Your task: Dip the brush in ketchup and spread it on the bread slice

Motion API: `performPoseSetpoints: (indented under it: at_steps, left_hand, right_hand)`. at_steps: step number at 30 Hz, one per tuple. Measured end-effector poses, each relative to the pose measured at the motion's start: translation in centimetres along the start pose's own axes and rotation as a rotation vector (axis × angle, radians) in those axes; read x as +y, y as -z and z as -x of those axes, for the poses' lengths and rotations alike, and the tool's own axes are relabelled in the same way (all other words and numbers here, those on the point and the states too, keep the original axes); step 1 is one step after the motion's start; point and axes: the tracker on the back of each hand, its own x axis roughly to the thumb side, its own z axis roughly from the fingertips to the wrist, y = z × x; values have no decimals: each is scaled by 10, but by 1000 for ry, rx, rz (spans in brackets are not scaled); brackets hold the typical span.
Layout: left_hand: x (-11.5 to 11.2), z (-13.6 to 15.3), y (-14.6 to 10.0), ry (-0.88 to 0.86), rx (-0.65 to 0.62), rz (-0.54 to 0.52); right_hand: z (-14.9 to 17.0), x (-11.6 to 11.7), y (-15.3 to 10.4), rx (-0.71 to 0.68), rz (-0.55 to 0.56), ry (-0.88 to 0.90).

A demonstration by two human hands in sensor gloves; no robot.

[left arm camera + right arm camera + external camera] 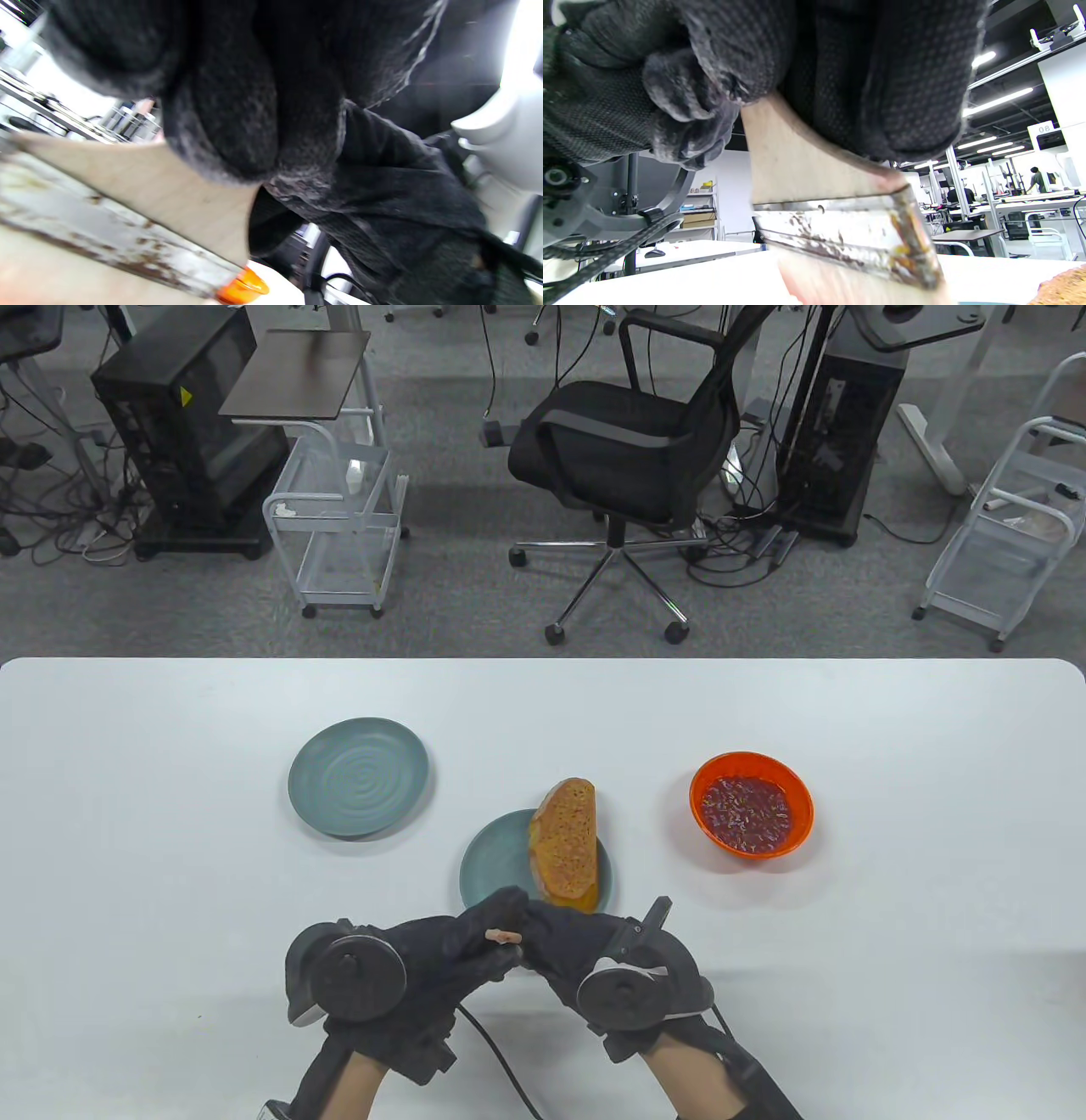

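While both gloved hands meet at the near edge of the white table (170, 780), nothing has yet reached the bread. Biggest things first: beyond the table's far edge stand a black office chair (628, 449), a white wire cart (339, 526) and dark computer towers on grey carpet; the right wrist view shows a bright lab with benches and strip lights.

On the table, an empty teal plate (358, 776) sits left of centre, an orange bowl of ketchup (751, 804) right of centre, and between them, nearer the front edge, a second teal plate (496, 865) carries the bread slice (565, 838), its far end overhanging the rim. The crumb face looks bare, so I'd judge the spreading not begun.

Now the brush (835, 203): wooden handle, stained metal ferrule, pale bristles. The right hand (594, 959) clasps its handle, fingers wrapped tight, while the left hand (416, 963) closes in against it, fingers curled on the wood in the left wrist view. Old reddish crust on the ferrule, but the bristles look clean.

Left to do, by my reading: carry it to the bowl, dip, then sweep across the slice.
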Motion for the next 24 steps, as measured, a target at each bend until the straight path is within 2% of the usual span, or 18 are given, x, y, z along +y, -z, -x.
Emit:
performPoseSetpoints:
  at_steps: [6, 10, 12, 14, 16, 21, 24]
  left_hand:
    - [1, 4, -1, -146, -5, -121]
    - [10, 11, -5, -124, 4, -178]
    - [14, 15, -8, -74, 13, -200]
    - [18, 22, -11, -36, 33, -221]
    - [22, 35, -15, -13, 77, -228]
    - [31, 69, -28, -62, 183, -251]
    - [33, 88, -36, -113, 248, -231]
  right_hand:
    - [2, -22, -13, 49, 84, -99]
    - [23, -44, -40, 203, 225, -72]
    - [38, -51, -54, 275, 251, -105]
    - [52, -54, -66, 386, 217, -158]
    - [67, -51, -79, 501, 134, -181]
    - [91, -27, -99, 611, 14, -224]
    - [101, -10, -105, 677, -122, -188]
